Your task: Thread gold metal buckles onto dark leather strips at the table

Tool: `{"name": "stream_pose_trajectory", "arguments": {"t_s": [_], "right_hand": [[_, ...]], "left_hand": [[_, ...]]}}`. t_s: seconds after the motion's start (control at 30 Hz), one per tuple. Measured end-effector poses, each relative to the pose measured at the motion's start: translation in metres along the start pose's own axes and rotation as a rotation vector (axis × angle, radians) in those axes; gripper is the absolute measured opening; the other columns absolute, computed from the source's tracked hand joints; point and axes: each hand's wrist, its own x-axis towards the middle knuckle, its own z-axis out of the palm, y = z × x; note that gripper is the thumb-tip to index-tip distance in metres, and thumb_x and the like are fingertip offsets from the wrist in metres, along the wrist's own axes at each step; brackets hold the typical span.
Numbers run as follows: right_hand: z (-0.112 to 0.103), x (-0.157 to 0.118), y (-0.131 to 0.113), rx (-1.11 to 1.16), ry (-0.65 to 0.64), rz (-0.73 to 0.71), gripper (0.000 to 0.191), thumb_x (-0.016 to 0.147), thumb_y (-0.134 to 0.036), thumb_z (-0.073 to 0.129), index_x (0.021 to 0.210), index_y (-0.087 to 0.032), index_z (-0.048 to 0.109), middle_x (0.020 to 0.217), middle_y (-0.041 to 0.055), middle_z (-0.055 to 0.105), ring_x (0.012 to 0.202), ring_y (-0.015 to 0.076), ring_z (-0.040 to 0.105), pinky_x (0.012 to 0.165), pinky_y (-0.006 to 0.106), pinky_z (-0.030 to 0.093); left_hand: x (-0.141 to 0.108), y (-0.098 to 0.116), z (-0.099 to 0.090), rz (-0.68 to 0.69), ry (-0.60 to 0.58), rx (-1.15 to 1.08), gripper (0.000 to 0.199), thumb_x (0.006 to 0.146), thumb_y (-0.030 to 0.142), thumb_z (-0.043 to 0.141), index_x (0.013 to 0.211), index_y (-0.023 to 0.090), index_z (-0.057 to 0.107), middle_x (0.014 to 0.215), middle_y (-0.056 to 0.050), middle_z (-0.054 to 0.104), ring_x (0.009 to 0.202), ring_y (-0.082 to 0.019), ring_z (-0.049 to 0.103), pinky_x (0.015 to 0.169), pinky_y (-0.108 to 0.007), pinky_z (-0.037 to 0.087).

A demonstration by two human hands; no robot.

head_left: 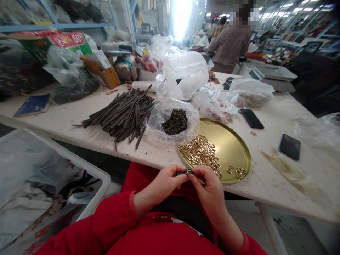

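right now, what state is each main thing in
Left hand, pinching
Right hand, pinching
Dark piece, held between both hands
Dark strips, loosely piled
Clear bag, open
Dark loops, heaped in the bag
Gold tray, flat, partly covered
Gold buckles, loose, mostly heaped
Nearer phone, flat, screen dark
Farther phone, flat
Blue book, closed

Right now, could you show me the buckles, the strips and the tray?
Buckles (201, 152), head view: middle of the pile.
Strips (122, 114), head view: middle of the heap.
Tray (230, 143), head view: bare surface beside the buckles.

Loose red fabric sleeves (101, 221) end in gathered cuffs (132, 203). White markings (175, 220) show on the red garment front (154, 236), near black cloth (177, 208).
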Motion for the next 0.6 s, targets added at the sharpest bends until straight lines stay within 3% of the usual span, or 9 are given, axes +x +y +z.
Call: {"name": "stream_pose_trajectory", "arguments": {"t_s": [0.2, 0.37, 0.6], "right_hand": [[0.009, -0.007, 0.0, -0.189, 0.045, -0.21, 0.02, 0.08, -0.015, 0.054, 0.098, -0.022, 0.055, 0.094, 0.0075, 0.056, 0.089, 0.0204, 0.057, 0.076, 0.036, 0.051], [0.012, -0.007, 0.002, -0.231, 0.085, -0.255, 0.019, 0.081, -0.013, 0.051, 0.097, -0.022, 0.055, 0.088, 0.0062, 0.058, 0.082, 0.0187, 0.059, 0.071, 0.034, 0.052], [0.008, -0.012, -0.003, -0.201, 0.131, -0.32, 0.026, 0.082, -0.008, 0.047, 0.101, -0.024, 0.054, 0.088, 0.0049, 0.06, 0.082, 0.0177, 0.06, 0.072, 0.034, 0.053]], "left_hand": [[0.001, -0.006, 0.0, 0.043, 0.018, 0.002, 0.026, 0.075, 0.033, 0.054, 0.091, 0.012, 0.055, 0.061, 0.004, 0.05, 0.052, -0.008, 0.042, 0.051, -0.021, 0.033], [-0.003, -0.005, 0.0, 0.049, 0.021, 0.043, 0.021, 0.078, 0.029, 0.047, 0.089, 0.012, 0.052, 0.059, 0.004, 0.05, 0.052, -0.009, 0.045, 0.052, -0.021, 0.036], [-0.007, -0.008, 0.001, 0.097, 0.085, 0.011, 0.015, 0.073, 0.026, 0.054, 0.081, 0.015, 0.048, 0.065, 0.004, 0.052, 0.052, -0.007, 0.048, 0.05, -0.02, 0.037]]}}
